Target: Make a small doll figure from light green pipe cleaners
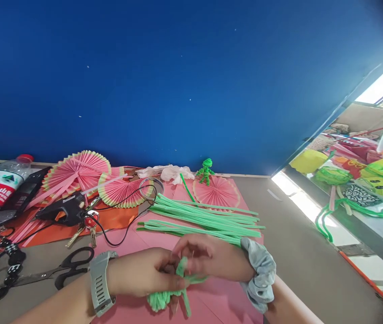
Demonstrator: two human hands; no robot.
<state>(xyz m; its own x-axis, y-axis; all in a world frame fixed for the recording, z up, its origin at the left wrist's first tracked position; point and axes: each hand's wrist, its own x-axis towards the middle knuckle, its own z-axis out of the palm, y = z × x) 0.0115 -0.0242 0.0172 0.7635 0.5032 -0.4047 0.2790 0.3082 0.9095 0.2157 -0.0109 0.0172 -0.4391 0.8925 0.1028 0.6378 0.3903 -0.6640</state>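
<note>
1. Lower centre: the left hand (139, 273) pinches the fuzzy green bundle (159, 300), likely light, soft and bendable; its thick coil seems the best hold.
2. Rightward, the right hand (216, 255) blurs beside it; I cannot tell whether it grips.
3. Above, green stems (205, 217) look springy.
</note>
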